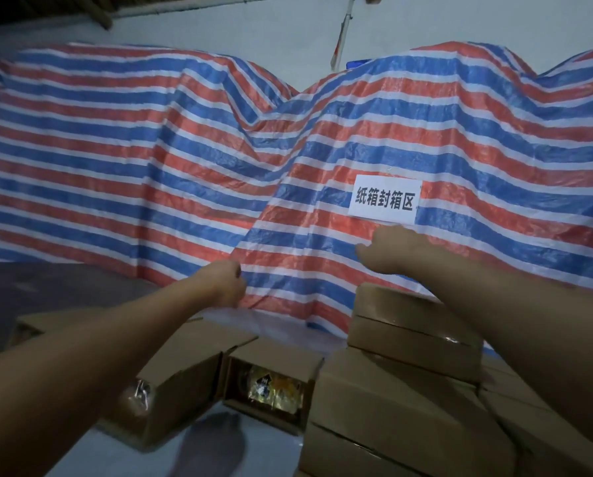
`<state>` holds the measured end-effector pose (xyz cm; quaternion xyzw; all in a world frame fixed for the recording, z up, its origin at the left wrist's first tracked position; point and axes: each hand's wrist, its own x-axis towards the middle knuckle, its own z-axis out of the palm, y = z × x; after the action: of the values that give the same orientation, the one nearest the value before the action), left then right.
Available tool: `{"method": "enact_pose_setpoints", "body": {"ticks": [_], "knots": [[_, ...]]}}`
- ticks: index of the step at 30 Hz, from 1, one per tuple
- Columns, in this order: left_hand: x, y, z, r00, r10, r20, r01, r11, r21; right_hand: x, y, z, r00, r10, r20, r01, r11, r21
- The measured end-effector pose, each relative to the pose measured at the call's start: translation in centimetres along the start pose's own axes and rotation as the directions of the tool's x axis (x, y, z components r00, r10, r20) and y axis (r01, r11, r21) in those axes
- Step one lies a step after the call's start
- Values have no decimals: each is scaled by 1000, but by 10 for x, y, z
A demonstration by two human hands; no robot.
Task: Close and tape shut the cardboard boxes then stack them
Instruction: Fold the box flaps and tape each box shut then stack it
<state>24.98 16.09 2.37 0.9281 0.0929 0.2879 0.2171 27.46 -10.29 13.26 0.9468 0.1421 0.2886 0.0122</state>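
Stack of closed cardboard boxes [415,339]: I see it directly below my right hand's fingers, its glossy tape strips catching light; more taped boxes [408,411] sit lower, nearer me. An open box [271,383], flaps up, with a printed packet [271,387] inside, lies below and between both hands; another box on its side [181,373] lies under my left forearm.

Right hand [394,249]: raised, fingers loosely extended toward the left, holding nothing, apart from the top box. Left hand [228,282]: fingers curled away from the camera against the tarpaulin; I cannot tell whether they grip anything.

Beyond the fingertips hangs a crinkled woven tarpaulin [150,149] in red, blue and white stripes, bearing a white paper sign [384,201] just above the right fingers. Boxes rest on a pale sheet [274,325]. A light wall [219,29] rises behind.
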Motion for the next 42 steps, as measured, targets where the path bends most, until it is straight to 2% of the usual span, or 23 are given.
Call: {"method": "enact_pose_setpoints", "body": {"ticks": [2, 5, 8, 12, 14, 17, 20, 23, 26, 29, 32, 36, 39, 42], "knots": [[-8, -34, -6, 1000, 12, 12, -14, 964, 265, 1, -38, 4, 996, -83, 26, 82, 996, 38], [-24, -86, -9, 993, 61, 103, -109, 812, 574, -4, -88, 10, 984, -155, 93, 144, 983, 115], [-38, -122, -7, 965, -35, 259, -144, 759, 635, -15, -126, 26, 958, -256, 132, 229, 955, 186], [-52, -156, 8, 932, -105, 346, -159, 741, 652, -35, -176, 71, 902, -368, 224, 325, 923, 208], [-58, -165, 16, 922, -112, 370, -158, 764, 625, -47, -195, 91, 861, -419, 289, 385, 908, 167], [-63, -169, 25, 946, -83, 314, -105, 837, 538, -66, -218, 116, 792, -490, 364, 473, 870, 140], [-67, -178, 26, 962, 9, 273, -142, 871, 471, -81, -230, 138, 765, -489, 419, 427, 872, 239], [-72, -180, 20, 967, 131, 217, -209, 897, 390, -94, -235, 153, 787, -467, 403, 357, 878, 318], [-77, -172, 8, 981, 86, 174, -140, 934, 328, -102, -234, 159, 835, -446, 322, 325, 873, 364], [-81, -163, -6, 981, 133, 144, -168, 948, 271, -100, -227, 155, 886, -393, 245, 240, 842, 482], [-84, -147, -18, 983, 152, 107, -173, 958, 228, -98, -218, 147, 908, -356, 221, 176, 802, 571], [-88, -139, -36, 999, 33, -32, -20, 941, 338, -100, -207, 131, 903, -326, 280, 94, 786, 612], [-98, -144, -51, 993, -116, -30, 119, 987, 104, -105, -197, 115, 899, -314, 306, 53, 770, 636], [-108, -146, -56, 994, -105, 23, 103, 993, 64, -112, -187, 100, 885, -322, 336, 28, 757, 652]]}}
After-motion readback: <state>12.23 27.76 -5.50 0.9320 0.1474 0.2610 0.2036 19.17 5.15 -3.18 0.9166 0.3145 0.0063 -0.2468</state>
